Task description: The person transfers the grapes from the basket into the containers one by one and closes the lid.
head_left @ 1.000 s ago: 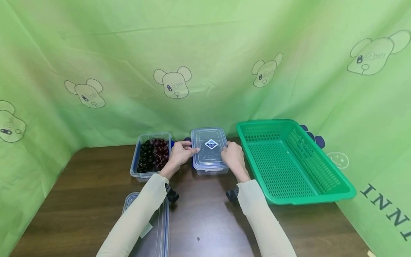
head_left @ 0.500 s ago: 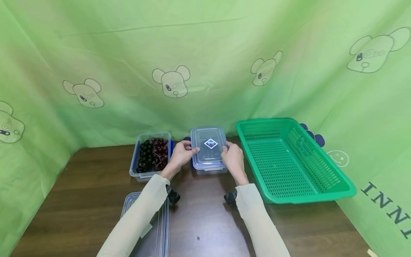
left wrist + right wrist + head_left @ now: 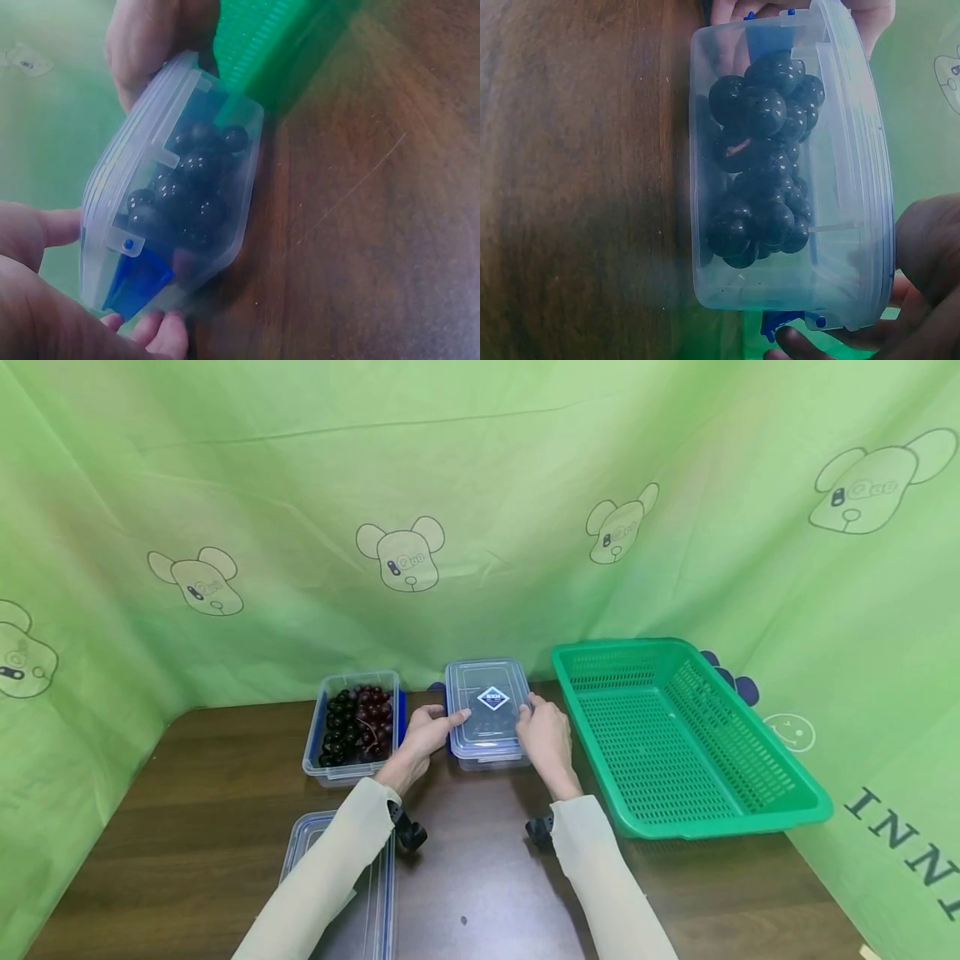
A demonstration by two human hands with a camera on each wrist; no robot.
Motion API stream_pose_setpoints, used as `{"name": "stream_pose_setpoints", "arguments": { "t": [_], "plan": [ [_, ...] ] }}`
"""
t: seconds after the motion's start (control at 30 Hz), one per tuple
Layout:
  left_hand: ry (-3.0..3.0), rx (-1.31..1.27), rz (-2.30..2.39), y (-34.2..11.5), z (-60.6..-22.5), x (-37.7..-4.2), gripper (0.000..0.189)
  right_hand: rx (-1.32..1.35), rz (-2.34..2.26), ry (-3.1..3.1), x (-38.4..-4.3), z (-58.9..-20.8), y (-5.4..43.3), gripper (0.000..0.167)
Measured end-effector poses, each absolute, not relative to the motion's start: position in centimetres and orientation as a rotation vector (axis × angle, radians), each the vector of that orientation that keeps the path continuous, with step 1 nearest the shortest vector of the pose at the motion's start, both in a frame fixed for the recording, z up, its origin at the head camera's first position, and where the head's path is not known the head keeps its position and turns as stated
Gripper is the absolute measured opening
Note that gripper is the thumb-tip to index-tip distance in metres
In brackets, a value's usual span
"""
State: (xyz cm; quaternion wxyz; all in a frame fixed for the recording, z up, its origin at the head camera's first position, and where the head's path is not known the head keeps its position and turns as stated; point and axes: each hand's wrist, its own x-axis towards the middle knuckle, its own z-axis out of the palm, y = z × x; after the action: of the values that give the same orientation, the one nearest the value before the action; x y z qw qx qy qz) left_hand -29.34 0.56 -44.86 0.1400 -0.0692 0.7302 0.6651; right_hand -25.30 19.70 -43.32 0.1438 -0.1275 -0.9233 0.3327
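A clear plastic food container (image 3: pixel 491 714) with a lid (image 3: pixel 487 675) and a diamond-shaped label stands at the back middle of the table. Through its wall in the right wrist view show dark round grapes (image 3: pixel 769 217). My left hand (image 3: pixel 424 735) grips its left side, thumb on the lid and fingertips (image 3: pixel 171 334) by a blue latch (image 3: pixel 139 285), which hangs away from the wall. On the opposite side my right hand (image 3: pixel 546 733) holds the container by its edge. A fingertip (image 3: pixel 799 343) of it is at the other blue latch (image 3: pixel 780 322).
Left of the container stands an open clear box (image 3: pixel 315 760) of dark and reddish grapes (image 3: pixel 360 725). A larger clear lid (image 3: pixel 367 893) lies under my left forearm. A green plastic basket (image 3: pixel 667 735) sits at the right. Behind everything hangs a green curtain (image 3: pixel 495 610).
The fingers of my left hand have slid slightly toward me along the container's left side, the thumb staying on the lid. My right hand and the container stay almost in place.
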Motion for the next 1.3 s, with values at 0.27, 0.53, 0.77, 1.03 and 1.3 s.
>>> {"name": "stream_pose_setpoints", "arguments": {
  "t": [0.27,0.53,0.77,1.03,1.3],
  "plan": [
    [2.1,-0.171,1.914,0.3,-44.5,-29.5,0.073,-0.376,0.961,-2.657,-25.2,-43.5,19.7,0.045],
    [2.142,-0.16,1.87,0.1,-44.5,-29.5,0.056,-0.36,0.959,-2.653,-25.1,-43.7,19.7,0.044],
    [2.18,-0.133,1.881,0.1,-44.3,-29.4,0.052,-0.37,0.955,-2.66,-25.1,-43.5,19.7,0.045],
    [2.571,0.002,1.767,1.0,-43.9,-28.6,0.061,-0.412,0.962,-2.68,-25.0,-43.6,19.9,0.046],
    [2.642,-0.015,1.716,1.3,-43.8,-28.1,0.069,-0.417,0.985,-2.69,-24.8,-43.5,20.0,0.047]
  ]
}}
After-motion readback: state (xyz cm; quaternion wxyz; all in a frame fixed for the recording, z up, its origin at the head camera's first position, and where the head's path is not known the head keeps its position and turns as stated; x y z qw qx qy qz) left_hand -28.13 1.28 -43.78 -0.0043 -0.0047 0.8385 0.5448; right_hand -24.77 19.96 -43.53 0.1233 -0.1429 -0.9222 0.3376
